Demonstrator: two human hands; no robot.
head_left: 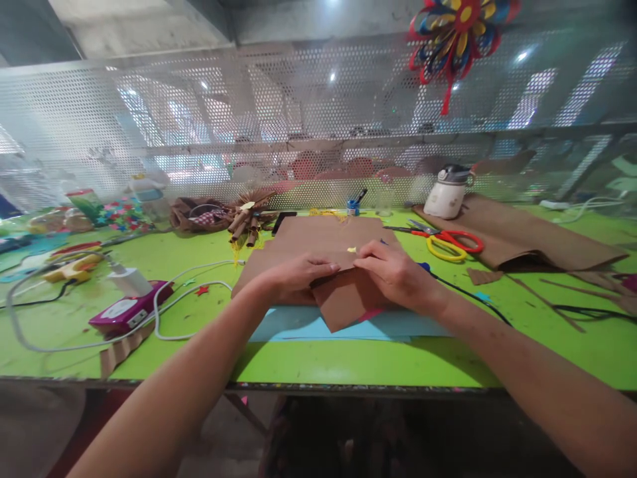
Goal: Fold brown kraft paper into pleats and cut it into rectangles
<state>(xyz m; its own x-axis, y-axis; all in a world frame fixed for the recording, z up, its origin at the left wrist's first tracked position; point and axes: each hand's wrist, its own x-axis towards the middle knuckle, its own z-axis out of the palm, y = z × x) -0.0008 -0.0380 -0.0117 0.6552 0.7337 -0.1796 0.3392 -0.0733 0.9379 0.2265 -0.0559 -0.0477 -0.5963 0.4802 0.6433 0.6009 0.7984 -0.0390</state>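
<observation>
A large sheet of brown kraft paper (303,240) lies over light blue paper (298,325) in front of me. A smaller piece of brown paper (344,299) tilts down from its near edge, between my hands. The fingers of my left hand (306,273) are closed on the brown paper's edge, thumb on top. My right hand (391,269) pinches the paper a little further right. A small pale yellow scrap (352,249) sits beside the right fingertips. Some bright pink paper (371,314) peeks out under the right hand.
Red and yellow scissors (450,244) lie to the right, near a white bottle (446,192) on folded brown paper (527,239). At left, a purple power strip (132,309) holds a charger with a looping white cable (159,318). A blue jar (353,207) stands behind.
</observation>
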